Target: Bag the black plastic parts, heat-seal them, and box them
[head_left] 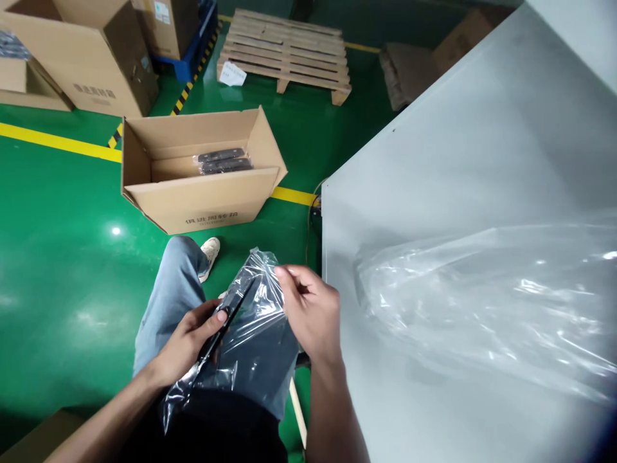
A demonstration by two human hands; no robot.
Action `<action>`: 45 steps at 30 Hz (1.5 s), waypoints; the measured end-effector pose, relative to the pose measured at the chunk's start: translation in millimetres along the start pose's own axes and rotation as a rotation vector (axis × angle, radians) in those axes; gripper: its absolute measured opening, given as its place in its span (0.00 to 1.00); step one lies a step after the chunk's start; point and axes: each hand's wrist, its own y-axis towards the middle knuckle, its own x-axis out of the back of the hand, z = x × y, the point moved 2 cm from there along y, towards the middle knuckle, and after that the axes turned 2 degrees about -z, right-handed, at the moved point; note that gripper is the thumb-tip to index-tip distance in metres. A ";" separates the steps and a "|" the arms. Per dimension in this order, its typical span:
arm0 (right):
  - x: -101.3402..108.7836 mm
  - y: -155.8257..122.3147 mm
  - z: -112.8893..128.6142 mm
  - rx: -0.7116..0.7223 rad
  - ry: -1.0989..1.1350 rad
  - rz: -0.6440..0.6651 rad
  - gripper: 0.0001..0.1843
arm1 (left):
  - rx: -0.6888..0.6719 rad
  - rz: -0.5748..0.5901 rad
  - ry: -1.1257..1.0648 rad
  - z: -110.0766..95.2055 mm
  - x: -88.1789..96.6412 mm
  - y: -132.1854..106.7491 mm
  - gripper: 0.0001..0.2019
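Over my lap, my left hand [190, 341] grips a long black flat part [226, 321] that sits inside a clear plastic bag [255, 334]. My right hand [308, 308] pinches the bag's upper edge with its fingers closed. The bag hangs down over my jeans and dark shirt. Most of the black part is veiled by the glossy plastic.
A grey table [457, 161] fills the right side, with a pile of clear plastic bags [491, 302] on it. On the green floor ahead stands an open cardboard box [197, 199] holding bagged black parts [222, 161]. More boxes [81, 58] and a wooden pallet [286, 51] lie farther back.
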 end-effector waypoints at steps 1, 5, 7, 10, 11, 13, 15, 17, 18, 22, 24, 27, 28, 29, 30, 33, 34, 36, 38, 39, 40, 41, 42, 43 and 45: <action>1.7 0.7 0.6 0.029 -0.027 0.015 0.16 | -0.002 0.011 0.000 -0.7 1.1 -0.6 0.38; 0.9 5.0 -7.8 0.045 -0.037 0.011 0.18 | 0.012 0.066 -0.047 1.2 1.2 -4.1 0.37; -1.4 5.6 -13.0 0.106 -0.069 -0.003 0.17 | 0.055 0.071 -0.090 5.9 1.4 -4.7 0.36; -2.0 2.5 -17.6 0.225 -0.165 -0.025 0.16 | 0.093 0.022 -0.204 11.6 8.7 -3.1 0.35; -1.4 0.8 -18.7 0.234 -0.189 -0.027 0.16 | 0.094 0.005 -0.258 11.8 12.7 -2.1 0.33; 0.8 -1.9 -20.9 0.163 -0.176 -0.051 0.17 | 0.099 0.008 -0.370 10.0 20.1 0.5 0.31; 2.4 -2.4 -23.6 -0.016 -0.036 -0.066 0.19 | 0.127 0.063 -0.467 7.1 24.1 3.4 0.30; 2.4 -0.6 -25.2 -0.214 0.197 -0.081 0.23 | 0.167 0.142 -0.546 5.8 23.8 6.7 0.32; 1.7 0.9 -24.8 -0.292 0.310 -0.076 0.24 | 0.189 0.182 -0.579 6.3 22.3 8.6 0.33; 0.6 6.3 -16.3 -0.413 0.528 -0.048 0.28 | 0.214 0.237 -0.611 15.2 13.5 17.3 0.33; 1.6 6.6 -11.4 -0.402 0.533 -0.033 0.28 | 0.169 0.217 -0.540 18.8 9.6 21.0 0.35; 6.0 7.2 -8.5 -0.347 0.490 -0.054 0.29 | 0.053 0.105 -0.328 16.3 8.8 22.3 0.32; 8.2 8.3 -9.4 -0.335 0.481 -0.075 0.29 | 0.029 0.076 -0.289 13.3 9.7 21.1 0.29; 10.3 10.1 -11.3 -0.330 0.479 -0.096 0.29 | 0.018 0.067 -0.282 9.7 10.8 19.2 0.28; 12.4 12.4 -14.2 -0.333 0.483 -0.114 0.29 | 0.024 0.084 -0.298 5.7 11.7 16.9 0.28; 15.9 20.3 -28.1 -0.380 0.508 -0.103 0.30 | 0.059 0.132 -0.335 -5.9 14.4 11.3 0.30; 16.4 22.2 -33.8 -0.396 0.515 -0.098 0.32 | 0.064 0.120 -0.318 -8.8 15.4 10.9 0.31; 16.2 22.9 -45.3 -0.419 0.521 -0.099 0.39 | 0.062 0.074 -0.271 -12.3 17.6 12.5 0.31; 16.0 19.5 -53.6 -0.394 0.459 -0.161 0.45 | 0.025 0.024 -0.218 -13.1 20.2 15.8 0.31; 16.2 16.8 -54.9 -0.352 0.387 -0.211 0.45 | -0.008 0.006 -0.183 -13.0 21.5 17.4 0.29; 16.6 14.4 -53.2 -0.275 0.293 -0.266 0.41 | -0.046 -0.001 -0.138 -12.8 22.7 18.6 0.27; 16.9 12.7 -48.0 -0.156 0.183 -0.304 0.35 | -0.084 0.005 -0.084 -12.8 23.5 19.2 0.25; 16.7 12.4 -39.3 0.000 0.069 -0.311 0.27 | -0.116 0.024 -0.026 -13.2 23.9 19.0 0.23; 15.8 13.8 -27.6 0.179 -0.039 -0.279 0.21 | -0.140 0.053 0.030 -14.2 23.8 18.0 0.22; 12.9 21.8 0.3 0.541 -0.236 -0.120 0.16 | -0.176 0.106 0.136 -18.9 23.0 13.9 0.20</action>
